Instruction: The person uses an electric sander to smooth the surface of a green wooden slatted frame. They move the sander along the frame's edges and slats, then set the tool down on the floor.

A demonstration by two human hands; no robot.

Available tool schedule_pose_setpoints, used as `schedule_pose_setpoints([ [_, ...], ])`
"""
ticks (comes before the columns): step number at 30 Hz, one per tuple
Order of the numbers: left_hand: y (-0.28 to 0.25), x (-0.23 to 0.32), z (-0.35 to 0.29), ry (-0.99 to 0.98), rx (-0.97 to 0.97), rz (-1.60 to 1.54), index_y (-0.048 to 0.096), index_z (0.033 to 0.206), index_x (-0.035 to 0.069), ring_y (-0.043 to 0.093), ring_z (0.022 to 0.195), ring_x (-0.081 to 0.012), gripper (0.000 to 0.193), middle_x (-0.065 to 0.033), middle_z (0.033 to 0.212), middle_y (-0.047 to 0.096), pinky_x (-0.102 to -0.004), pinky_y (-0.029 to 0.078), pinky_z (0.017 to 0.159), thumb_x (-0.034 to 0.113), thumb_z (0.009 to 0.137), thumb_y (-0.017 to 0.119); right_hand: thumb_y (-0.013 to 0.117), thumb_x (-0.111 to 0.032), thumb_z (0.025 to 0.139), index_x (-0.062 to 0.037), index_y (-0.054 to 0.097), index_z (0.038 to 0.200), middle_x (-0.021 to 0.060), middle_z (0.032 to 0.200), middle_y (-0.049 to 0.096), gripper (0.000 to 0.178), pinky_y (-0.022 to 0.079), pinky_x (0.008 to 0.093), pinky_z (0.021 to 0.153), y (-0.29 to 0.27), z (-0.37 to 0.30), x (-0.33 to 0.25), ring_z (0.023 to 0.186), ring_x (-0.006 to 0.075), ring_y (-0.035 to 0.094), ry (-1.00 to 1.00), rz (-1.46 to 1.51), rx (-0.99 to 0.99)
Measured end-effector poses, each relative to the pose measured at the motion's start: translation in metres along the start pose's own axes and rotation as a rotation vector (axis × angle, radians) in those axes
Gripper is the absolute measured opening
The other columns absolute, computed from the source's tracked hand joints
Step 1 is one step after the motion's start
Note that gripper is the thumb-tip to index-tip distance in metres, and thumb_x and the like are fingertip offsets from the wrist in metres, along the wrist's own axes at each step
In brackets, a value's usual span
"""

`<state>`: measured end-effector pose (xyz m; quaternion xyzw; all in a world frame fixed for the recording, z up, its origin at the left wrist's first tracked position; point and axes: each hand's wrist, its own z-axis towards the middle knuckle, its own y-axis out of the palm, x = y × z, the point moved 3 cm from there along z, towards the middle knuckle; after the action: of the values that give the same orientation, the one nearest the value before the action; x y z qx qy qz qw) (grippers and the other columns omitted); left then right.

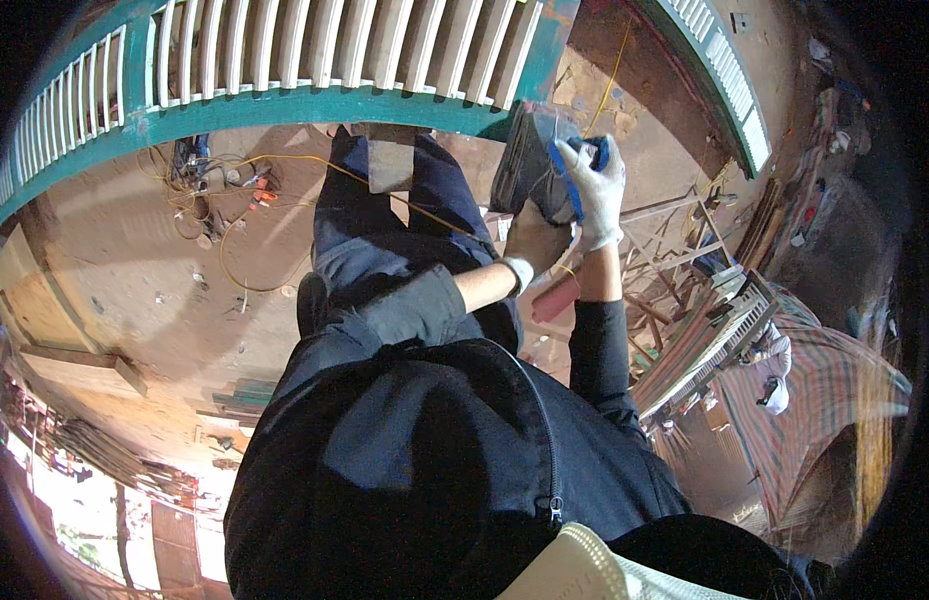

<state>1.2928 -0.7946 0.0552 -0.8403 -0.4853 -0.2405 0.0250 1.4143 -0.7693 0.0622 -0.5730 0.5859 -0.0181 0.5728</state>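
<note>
Head view: a dark grey, blocky object (pixel 527 155) is jutting just forward of a tan-gloved left hand (pixel 537 240), beside a curled, white-and-blue-gloved right hand (pixel 597 190). Whether either is gripping it cannot be told.

open room above the floor (pixel 124 245) left of the person's legs (pixel 354 235), a yellow cord (pixel 439 221) crossing there, the green slatted frame (pixel 324 106) barring the way ahead, a dark block (pixel 519 155) by its near right corner, a gap from that corner to the second frame (pixel 722 68), loose sticks (pixel 664 206) cluttering the right
</note>
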Motion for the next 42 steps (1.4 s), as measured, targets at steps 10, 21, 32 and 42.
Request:
schedule_pose_setpoints([
  [10,0.004,-0.021,0.009,0.047,0.107,0.024,0.054,0.117,0.002,0.063,0.105,-0.0346,0.047,-0.0203,0.111,0.066,-0.0397,0.049,0.09,0.024,0.079,0.071,0.082,-0.025,0.072,-0.0031,0.052,0.077,0.0017,0.067,0.052,0.037,0.042,0.0282,0.059,0.009,-0.003,-0.005,0.063,0.0102,0.044,0.013,0.08,-0.078],
  [21,-0.006,0.014,0.036,0.132,0.134,0.075,0.053,0.12,0.004,0.062,0.104,-0.0405,0.06,-0.0262,0.11,0.064,-0.0432,0.049,0.089,0.042,0.077,0.069,0.08,-0.023,0.075,-0.0047,0.057,0.083,-0.0027,0.072,0.053,0.031,0.042,0.0257,0.062,0.011,0.025,-0.02,0.068,0.0087,0.044,-0.091,0.14,-0.022],
  [32,0.004,0.056,0.087,0.284,0.185,0.042,0.059,0.113,0.0,0.065,0.099,-0.0373,0.052,-0.023,0.103,0.068,-0.0412,0.049,0.086,0.034,0.074,0.07,0.08,-0.033,0.071,-0.002,0.06,0.085,0.0045,0.076,0.061,0.039,0.046,0.031,0.066,0.003,0.104,-0.038,0.07,0.0147,0.052,-0.149,-0.018,0.043],
  [42,-0.008,0.169,0.122,0.372,0.107,-0.011,0.064,0.109,-0.002,0.062,0.105,-0.0388,0.056,-0.0262,0.108,0.065,-0.0416,0.048,0.09,0.039,0.071,0.072,0.082,-0.028,0.066,-0.0083,0.06,0.094,0.0057,0.085,0.062,0.041,0.051,0.0337,0.071,0.009,0.241,-0.056,0.078,0.0172,0.059,-0.164,0.194,-0.006],
])
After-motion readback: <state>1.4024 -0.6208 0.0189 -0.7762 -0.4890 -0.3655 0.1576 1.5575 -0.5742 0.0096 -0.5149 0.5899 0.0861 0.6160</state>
